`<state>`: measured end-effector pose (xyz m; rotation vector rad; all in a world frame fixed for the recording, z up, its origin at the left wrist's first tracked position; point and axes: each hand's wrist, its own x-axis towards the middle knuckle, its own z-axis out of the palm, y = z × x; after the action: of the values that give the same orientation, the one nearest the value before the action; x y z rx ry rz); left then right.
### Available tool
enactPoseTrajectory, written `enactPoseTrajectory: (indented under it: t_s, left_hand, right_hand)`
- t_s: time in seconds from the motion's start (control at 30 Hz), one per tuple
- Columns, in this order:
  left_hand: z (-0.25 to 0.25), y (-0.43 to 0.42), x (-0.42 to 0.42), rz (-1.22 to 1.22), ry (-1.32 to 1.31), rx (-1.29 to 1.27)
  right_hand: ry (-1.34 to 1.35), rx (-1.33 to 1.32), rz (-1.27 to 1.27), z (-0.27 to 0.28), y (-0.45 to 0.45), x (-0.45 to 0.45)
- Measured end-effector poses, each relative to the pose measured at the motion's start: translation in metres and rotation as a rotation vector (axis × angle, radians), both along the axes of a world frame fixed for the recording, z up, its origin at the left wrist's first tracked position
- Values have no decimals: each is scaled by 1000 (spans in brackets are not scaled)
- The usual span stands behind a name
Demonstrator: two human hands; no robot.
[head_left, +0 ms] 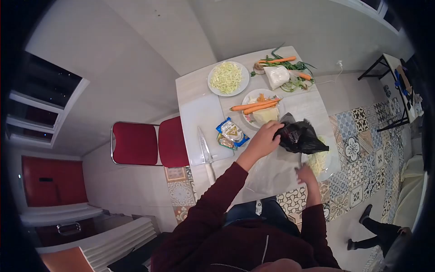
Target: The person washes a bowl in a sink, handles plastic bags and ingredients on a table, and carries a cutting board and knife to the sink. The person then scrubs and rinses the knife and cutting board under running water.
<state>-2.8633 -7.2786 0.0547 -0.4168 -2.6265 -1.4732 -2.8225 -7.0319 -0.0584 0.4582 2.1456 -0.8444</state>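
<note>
My left hand [266, 139] is closed on the near-left edge of a black plastic bag [300, 137], whose contents are hidden. My right hand [306, 174] is lower, beside a plate of pale shredded vegetable [318, 162] partly covered by the bag. Its fingers look apart, with nothing visible in them. Beyond my left hand, a plate [246, 100] holds carrots [255, 106] and a pale vegetable piece. Left of that hand, a blue-and-white packet [233, 132] overlaps a smaller packet [225, 142] on a white cutting board [199, 109]. A knife [205, 147] lies along the board.
Shredded cabbage [227, 78] fills a plate at the back. A white-filled plastic bag [277, 76] lies among carrots and greens [299, 83]. A red chair [172, 143] stands at the table's left. Another person's legs [374, 235] show at lower right.
</note>
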Motion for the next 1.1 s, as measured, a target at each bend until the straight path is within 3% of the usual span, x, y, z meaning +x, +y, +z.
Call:
enactPoseTrajectory:
  t_s: [0.03, 0.1, 0.13, 0.2, 0.3, 0.43, 0.53, 0.63, 0.87, 1.1]
  left_hand:
    - [-8, -7, 8, 24, -18, 5]
    - [-23, -28, 27, 152, 83, 24]
    - [-30, -44, 37, 222, 145, 8]
    - [-60, -82, 60, 628, -186, 339]
    - [-112, -146, 91, 983, -213, 8]
    - [-173, -163, 108, 882, -636, -92]
    - [-204, -154, 104, 897, -565, -1]
    - [-217, -145, 96, 934, -563, 30]
    - [-212, -136, 88, 973, -506, -6]
    - [-226, -145, 85, 942, -604, 81]
  right_hand:
    - [-285, -48, 94, 16, -12, 3]
    - [-245, -245, 257, 32, -37, 16]
    - [-177, -346, 261, 28, -52, 16]
    - [3, -554, 268, 12, -88, 11]
    - [331, -691, 233, 2, -158, -14]
    - [736, -485, 403, -29, -239, -57]
    - [885, -342, 444, -53, -272, -81]
    - [696, -268, 449, -43, -292, -87]
    - [591, 42, 576, -35, -320, -77]
    - [486, 61, 526, -41, -318, -82]
